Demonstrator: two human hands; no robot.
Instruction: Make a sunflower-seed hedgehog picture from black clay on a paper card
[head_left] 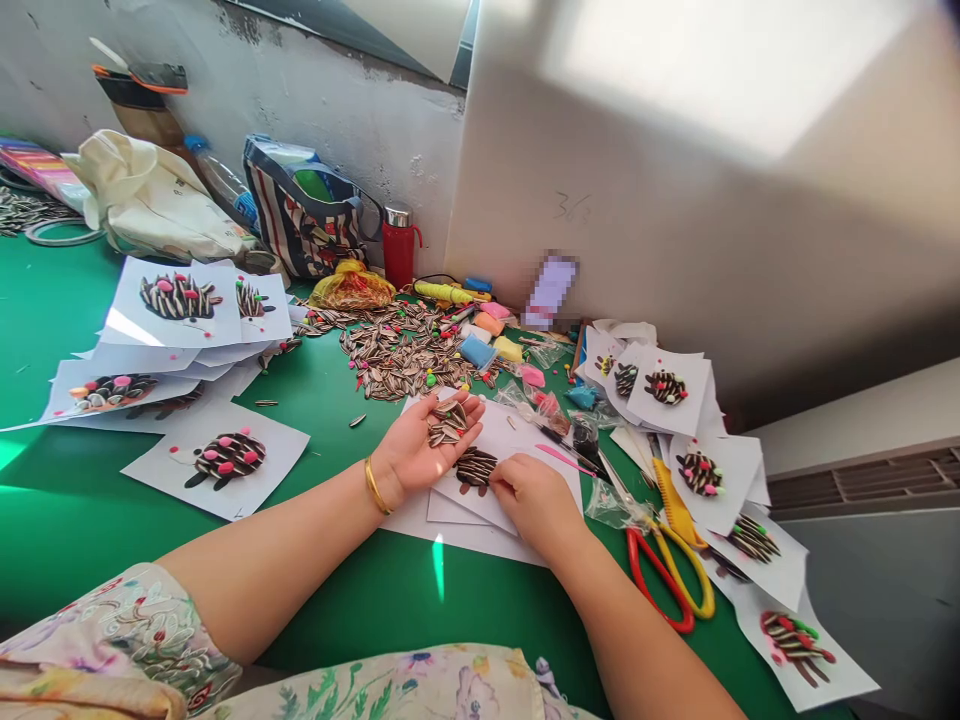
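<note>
My left hand (420, 440) is palm up and slightly cupped, with a small heap of striped sunflower seeds (448, 422) in it. Just to the right and lower, the fingertips of my right hand (536, 500) are pinched together at the right edge of a hedgehog figure (475, 466) made of seeds. Whatever sits between those fingertips is hidden. The figure has brown feet and lies on a white sheet of paper (491, 505), atop other sheets. Behind my hands spreads a big pile of loose sunflower seeds (405, 350).
Finished-looking hedgehog cards lie in stacks at left (172, 345) and right (686, 410). Scissors (667, 570) and a yellow serrated tool (675, 505) lie right of my right hand. Coloured clay packs (478, 352), a red flask (399, 250) and a striped bag (307, 215) stand along the wall.
</note>
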